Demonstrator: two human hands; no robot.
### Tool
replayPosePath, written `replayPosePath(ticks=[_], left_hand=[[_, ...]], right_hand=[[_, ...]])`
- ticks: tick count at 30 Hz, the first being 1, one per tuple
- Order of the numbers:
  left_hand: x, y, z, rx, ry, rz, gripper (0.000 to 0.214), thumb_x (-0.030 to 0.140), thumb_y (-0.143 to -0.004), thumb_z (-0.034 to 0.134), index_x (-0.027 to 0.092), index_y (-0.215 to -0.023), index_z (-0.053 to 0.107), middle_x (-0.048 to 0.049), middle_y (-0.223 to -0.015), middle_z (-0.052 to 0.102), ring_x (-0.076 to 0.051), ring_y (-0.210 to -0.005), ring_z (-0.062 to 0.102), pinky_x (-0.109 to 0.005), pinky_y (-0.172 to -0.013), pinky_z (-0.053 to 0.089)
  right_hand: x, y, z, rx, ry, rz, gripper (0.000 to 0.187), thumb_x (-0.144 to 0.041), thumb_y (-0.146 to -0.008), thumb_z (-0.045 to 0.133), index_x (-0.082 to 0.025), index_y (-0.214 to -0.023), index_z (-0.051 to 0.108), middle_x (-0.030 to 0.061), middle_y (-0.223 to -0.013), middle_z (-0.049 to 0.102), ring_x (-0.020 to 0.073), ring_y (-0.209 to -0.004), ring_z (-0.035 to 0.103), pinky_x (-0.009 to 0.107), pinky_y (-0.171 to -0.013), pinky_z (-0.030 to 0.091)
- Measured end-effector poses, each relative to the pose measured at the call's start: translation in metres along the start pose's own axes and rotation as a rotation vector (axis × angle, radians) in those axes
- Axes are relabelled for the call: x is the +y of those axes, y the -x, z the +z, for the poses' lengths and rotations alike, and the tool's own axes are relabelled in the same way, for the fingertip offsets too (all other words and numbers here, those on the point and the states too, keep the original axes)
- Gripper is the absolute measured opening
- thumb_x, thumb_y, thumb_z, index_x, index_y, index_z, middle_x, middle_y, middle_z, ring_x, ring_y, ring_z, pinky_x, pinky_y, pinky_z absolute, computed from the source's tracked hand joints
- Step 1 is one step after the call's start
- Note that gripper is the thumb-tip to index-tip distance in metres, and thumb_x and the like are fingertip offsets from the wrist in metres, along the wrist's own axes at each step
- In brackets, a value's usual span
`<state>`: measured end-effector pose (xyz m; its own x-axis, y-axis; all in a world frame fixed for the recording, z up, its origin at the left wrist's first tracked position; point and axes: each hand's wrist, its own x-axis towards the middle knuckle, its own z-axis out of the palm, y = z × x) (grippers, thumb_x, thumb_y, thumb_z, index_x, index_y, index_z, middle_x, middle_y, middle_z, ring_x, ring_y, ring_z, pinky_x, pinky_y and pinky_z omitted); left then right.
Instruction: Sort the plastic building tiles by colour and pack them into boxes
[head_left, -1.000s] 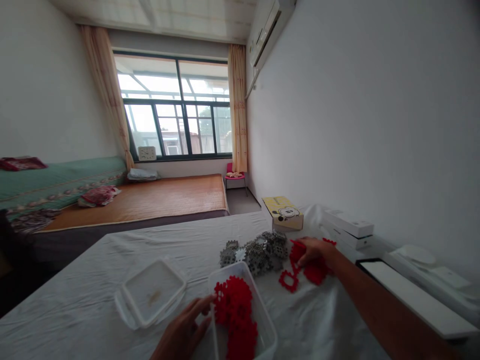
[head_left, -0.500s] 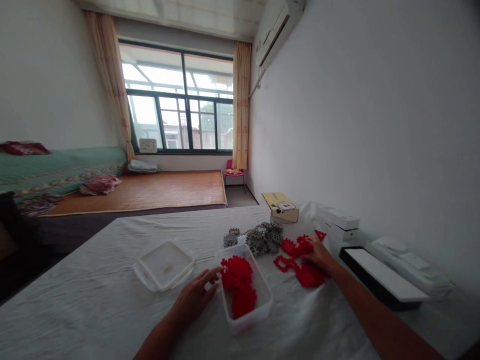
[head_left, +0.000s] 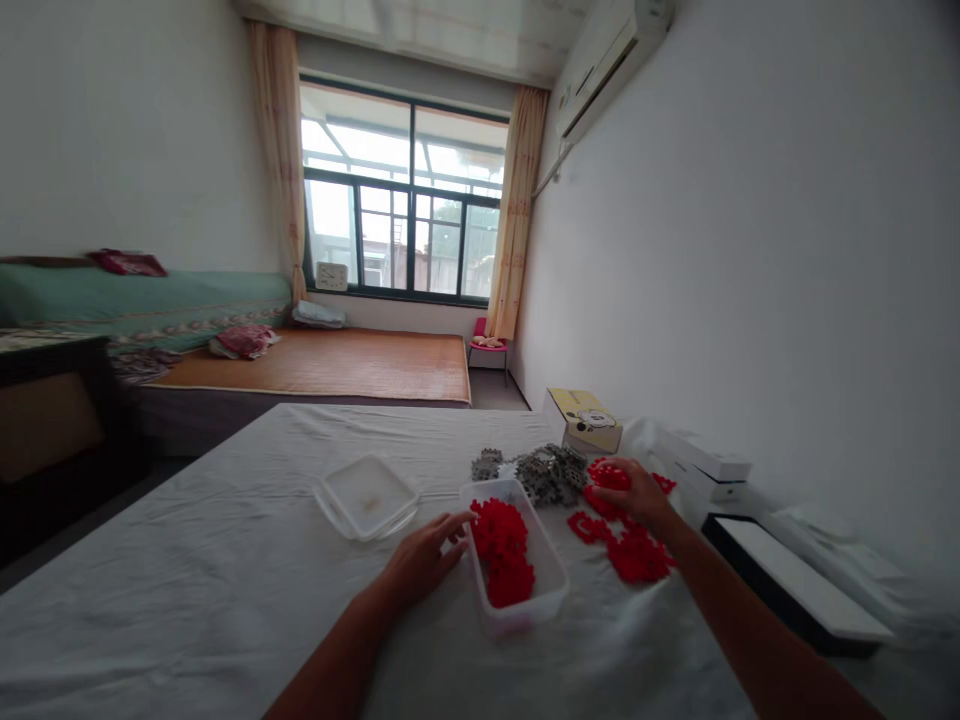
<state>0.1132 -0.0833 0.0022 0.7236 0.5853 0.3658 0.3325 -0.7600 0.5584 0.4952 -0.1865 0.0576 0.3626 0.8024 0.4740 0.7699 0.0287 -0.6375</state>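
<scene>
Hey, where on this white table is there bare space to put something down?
Bare cloth spreads left of the lid and left hand to the left edge, and behind the lid to the far edge. The right is crowded: container, grey pieces, red pieces under the right hand, yellow box, white boxes.

Left hand [head_left: 424, 558] and right hand [head_left: 637, 492] bare — forearms [head_left: 750, 640] apparently sleeveless, lean.

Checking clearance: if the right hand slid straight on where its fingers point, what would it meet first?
Probably the grey pieces, just past the red pieces the right hand rests on; depth unclear.
</scene>
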Motion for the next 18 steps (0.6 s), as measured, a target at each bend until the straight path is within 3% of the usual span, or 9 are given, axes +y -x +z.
replayPosePath(ticks=[5, 7, 9, 11, 13, 16, 18], left_hand=[[0.005, 0.002, -0.003, -0.011, 0.0, -0.001, 0.042, 0.032, -0.09, 0.044, 0.032, -0.131, 0.046, -0.0011, -0.102, 0.062, -0.009, -0.065, 0.056, -0.023, -0.069, 0.048], [0.005, 0.003, -0.004, -0.012, 0.006, 0.003, 0.044, 0.032, -0.09, 0.043, 0.032, -0.134, 0.043, -0.0011, -0.102, 0.062, -0.009, -0.066, 0.056, -0.023, -0.069, 0.048], [0.005, 0.004, -0.005, -0.02, 0.015, 0.003, 0.044, 0.032, -0.09, 0.042, 0.032, -0.135, 0.042, -0.0017, -0.104, 0.062, -0.009, -0.067, 0.057, -0.023, -0.07, 0.049], [0.004, 0.004, -0.005, -0.029, 0.019, -0.003, 0.044, 0.032, -0.09, 0.043, 0.032, -0.134, 0.043, -0.0022, -0.104, 0.061, -0.01, -0.069, 0.057, -0.023, -0.07, 0.049], [0.003, 0.003, -0.005, -0.029, 0.016, -0.013, 0.043, 0.031, -0.089, 0.044, 0.031, -0.133, 0.044, -0.0024, -0.104, 0.062, -0.011, -0.072, 0.058, -0.023, -0.07, 0.049], [0.001, 0.001, -0.003, -0.024, 0.015, -0.013, 0.043, 0.03, -0.089, 0.043, 0.03, -0.132, 0.044, -0.0028, -0.104, 0.062, -0.011, -0.074, 0.059, -0.023, -0.071, 0.049], [0.001, 0.0, -0.002, -0.023, 0.019, -0.004, 0.043, 0.03, -0.09, 0.043, 0.03, -0.132, 0.044, -0.0029, -0.105, 0.062, -0.012, -0.077, 0.059, -0.023, -0.071, 0.049]], right_hand=[[-0.101, 0.027, 0.073, -0.317, -0.339, 0.058, 0.055, -0.048, -0.06, 0.076, -0.018, -0.105, 0.062, 0.0077, -0.099, 0.067, 0.0242, -0.087, 0.063, 0.041, -0.083, 0.05], [-0.124, 0.039, 0.09, -0.424, -0.341, 0.038, 0.06, -0.049, -0.062, 0.074, -0.02, -0.113, 0.06, 0.0093, -0.11, 0.065, 0.0261, -0.097, 0.061, 0.043, -0.088, 0.047], [-0.133, 0.046, 0.092, -0.476, -0.288, -0.067, 0.059, -0.05, -0.066, 0.071, -0.023, -0.116, 0.059, 0.0087, -0.122, 0.06, 0.0272, -0.11, 0.055, 0.045, -0.097, 0.042], [-0.129, 0.043, 0.081, -0.52, -0.246, -0.16, 0.047, -0.052, -0.074, 0.063, -0.024, -0.112, 0.063, 0.0065, -0.118, 0.063, 0.0259, -0.108, 0.056, 0.044, -0.098, 0.041], [-0.111, 0.03, 0.06, -0.509, -0.197, -0.166, 0.041, -0.053, -0.082, 0.052, -0.023, -0.106, 0.066, 0.0053, -0.106, 0.068, 0.0239, -0.098, 0.061, 0.042, -0.093, 0.045], [-0.059, -0.002, 0.024, -0.28, 0.1, -0.01, 0.048, -0.054, -0.084, 0.045, -0.02, -0.111, 0.064, 0.008, -0.109, 0.067, 0.0253, -0.103, 0.06, 0.04, -0.094, 0.043], [-0.018, -0.019, 0.006, -0.265, 0.372, 0.079, 0.059, -0.056, -0.078, 0.052, -0.017, -0.121, 0.058, 0.0122, -0.125, 0.059, 0.0296, -0.117, 0.051, 0.042, -0.1, 0.037]])
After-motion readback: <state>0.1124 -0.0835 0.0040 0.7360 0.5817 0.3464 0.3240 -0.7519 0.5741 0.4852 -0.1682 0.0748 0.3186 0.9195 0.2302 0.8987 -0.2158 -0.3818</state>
